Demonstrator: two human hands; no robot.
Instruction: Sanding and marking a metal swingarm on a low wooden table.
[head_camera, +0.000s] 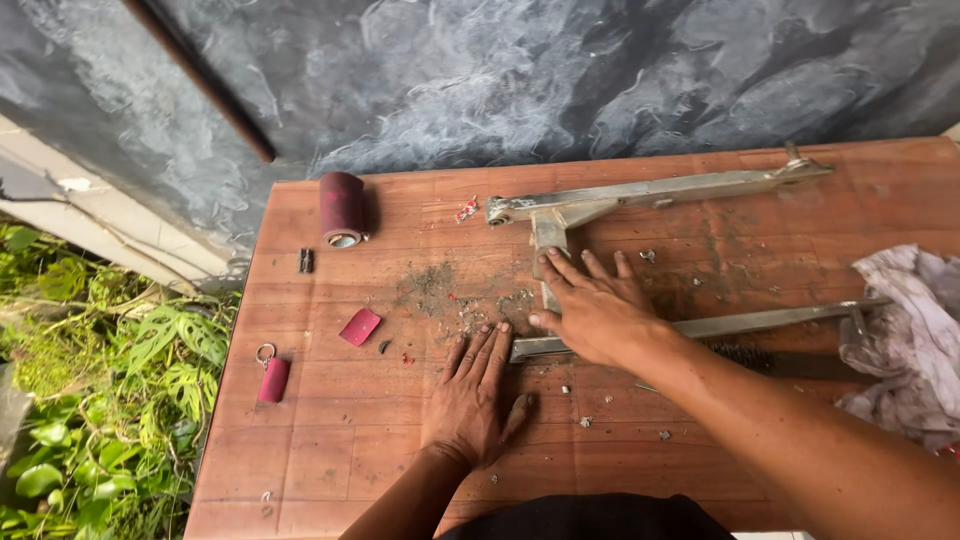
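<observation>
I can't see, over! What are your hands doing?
Left hand flat on table. Right hand pressing metal frame. Grit and scraps beside fingers.

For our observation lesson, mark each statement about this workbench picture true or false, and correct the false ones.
1. The left hand lies flat, palm down, on the reddish-brown wooden table. True.
2. The right hand lifts the grey T-shaped metal frame off the table. False: the frame lies on the table, and the hand presses flat on it.
3. The dark red roll with a metal core lies near the table's far left corner. True.
4. The crumpled whitish cloth lies at the table's left edge. False: it lies at the right edge.
5. A small red key fob with a metal ring lies left of the left hand. True.
</observation>
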